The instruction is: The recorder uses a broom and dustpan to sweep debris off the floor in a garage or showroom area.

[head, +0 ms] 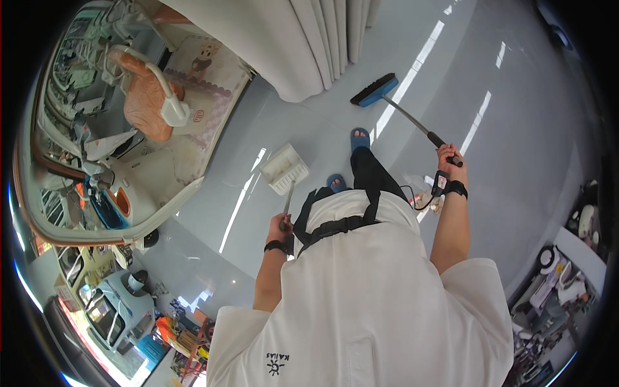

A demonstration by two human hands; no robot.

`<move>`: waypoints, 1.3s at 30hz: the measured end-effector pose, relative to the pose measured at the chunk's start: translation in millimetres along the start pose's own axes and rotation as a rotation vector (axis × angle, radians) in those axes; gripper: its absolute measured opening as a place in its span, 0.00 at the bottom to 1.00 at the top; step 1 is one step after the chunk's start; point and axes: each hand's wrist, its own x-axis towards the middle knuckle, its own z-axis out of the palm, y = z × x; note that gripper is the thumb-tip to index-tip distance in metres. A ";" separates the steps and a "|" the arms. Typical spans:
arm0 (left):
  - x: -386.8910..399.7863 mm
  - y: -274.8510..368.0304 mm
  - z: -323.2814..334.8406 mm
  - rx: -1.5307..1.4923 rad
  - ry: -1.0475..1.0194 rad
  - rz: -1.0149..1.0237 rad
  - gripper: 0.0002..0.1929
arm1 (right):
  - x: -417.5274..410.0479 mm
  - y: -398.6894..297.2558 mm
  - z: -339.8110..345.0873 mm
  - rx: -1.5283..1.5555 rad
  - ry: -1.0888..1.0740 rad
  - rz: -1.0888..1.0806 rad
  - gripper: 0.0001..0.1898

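Note:
My right hand (453,159) grips the dark foam sleeve of a broom (379,92), whose blue head with dark bristles rests on the floor ahead of my feet. In my left hand (281,226) is the handle of a long-handled white dustpan (284,169). The dustpan lies on the floor ahead and to the left of my feet, its ribbed part towards me. A gap of floor separates the broom head from the pan. No large litter shows in the pan; finer dirt is too small to tell.
An open-sided electric vehicle (150,179) with an orange seat stands to my left. A pale draped cover (309,48) hangs ahead. Small litter (435,203) lies by my right leg. Several vehicles (121,309) and parts (556,290) stand towards the rear on both sides.

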 end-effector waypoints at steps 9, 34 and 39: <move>30.0 2.3 -22.7 0.163 0.041 -0.156 0.05 | -103.6 -22.5 -139.6 0.081 -0.027 -0.212 0.28; -36.5 -225.8 -27.7 0.127 -0.005 -0.032 0.05 | -385.5 -154.7 -389.5 0.237 -0.026 -0.344 0.33; -50.1 -292.6 -42.3 0.161 -0.002 0.028 0.07 | -428.0 -168.2 -415.6 -0.027 -0.213 -0.176 0.26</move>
